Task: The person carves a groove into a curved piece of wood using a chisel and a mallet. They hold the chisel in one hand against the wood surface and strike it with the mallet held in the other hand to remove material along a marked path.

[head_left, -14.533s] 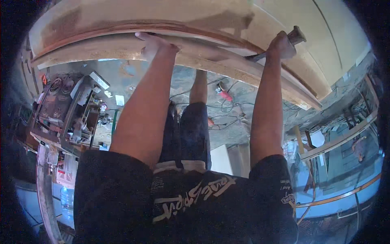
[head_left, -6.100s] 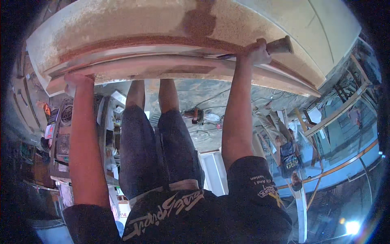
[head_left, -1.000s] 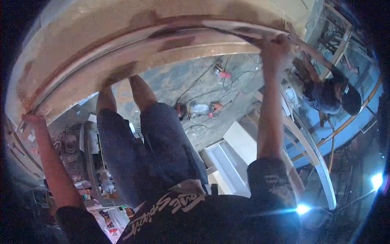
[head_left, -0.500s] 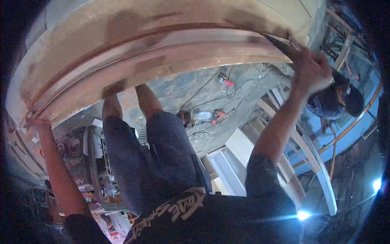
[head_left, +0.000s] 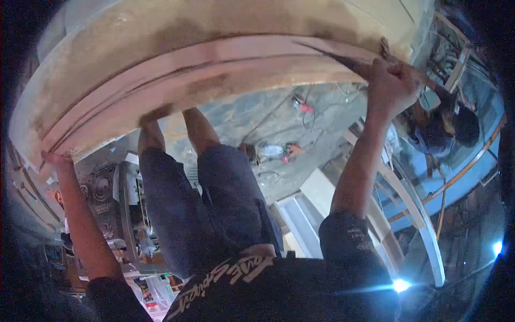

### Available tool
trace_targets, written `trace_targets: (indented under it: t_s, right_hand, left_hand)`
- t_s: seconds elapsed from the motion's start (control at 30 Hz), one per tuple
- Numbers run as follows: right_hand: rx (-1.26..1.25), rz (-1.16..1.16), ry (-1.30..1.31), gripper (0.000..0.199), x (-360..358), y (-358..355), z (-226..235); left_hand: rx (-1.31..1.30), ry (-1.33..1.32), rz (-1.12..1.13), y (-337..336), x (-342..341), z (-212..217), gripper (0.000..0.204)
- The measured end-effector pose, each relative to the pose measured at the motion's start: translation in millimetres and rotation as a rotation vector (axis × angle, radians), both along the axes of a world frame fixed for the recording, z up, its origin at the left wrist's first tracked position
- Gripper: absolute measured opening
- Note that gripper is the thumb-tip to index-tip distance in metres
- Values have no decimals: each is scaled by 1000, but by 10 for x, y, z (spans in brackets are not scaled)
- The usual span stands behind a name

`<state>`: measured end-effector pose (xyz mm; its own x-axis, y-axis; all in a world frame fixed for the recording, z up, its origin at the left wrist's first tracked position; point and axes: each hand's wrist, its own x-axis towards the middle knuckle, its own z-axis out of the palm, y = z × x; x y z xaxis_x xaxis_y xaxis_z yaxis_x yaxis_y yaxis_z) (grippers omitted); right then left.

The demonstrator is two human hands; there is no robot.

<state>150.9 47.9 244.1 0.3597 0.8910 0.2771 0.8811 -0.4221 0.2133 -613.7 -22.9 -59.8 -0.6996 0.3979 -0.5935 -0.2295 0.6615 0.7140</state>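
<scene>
A long pinkish wooden board [head_left: 225,52] lies along the near edge of a pale, broad work surface [head_left: 225,21], a thin dark line running along it. At the board's left end, my left hand [head_left: 59,162] is closed against its edge, fingers partly hidden. My right hand [head_left: 390,88] is closed in a fist over the right end. From it a dark, tapering strip [head_left: 338,59] points left across the board; its exact kind is unclear. Shadows fall across the surface around both.
Below on the floor lie a power tool with cords [head_left: 273,152] and a red-ended plug [head_left: 304,107]. To the right stand a white box-like frame [head_left: 300,220] and curved pale wood pieces [head_left: 410,198]. Another person [head_left: 448,129] crouches at the far right. Clutter fills the lower left.
My right hand has moved left, and the dark strip's tip now reaches farther left over the board. My left hand stays at the board's left end, shifted slightly in view.
</scene>
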Motion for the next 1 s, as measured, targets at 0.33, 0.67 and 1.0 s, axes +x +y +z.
trace_targets:
  t_s: [0.33,0.67,1.0]
  right_hand:
    - [-14,-69,61,25,-127,-91,497]
    - [-91,-165,104,20,-473,-223,-48]
    - [-89,3,113,11,-248,-121,229]
  left_hand:
    - [7,-34,17,3,6,31,65]
    - [38,-56,48,40,9,29,63]
    - [-71,-55,87,168,340,61,74]
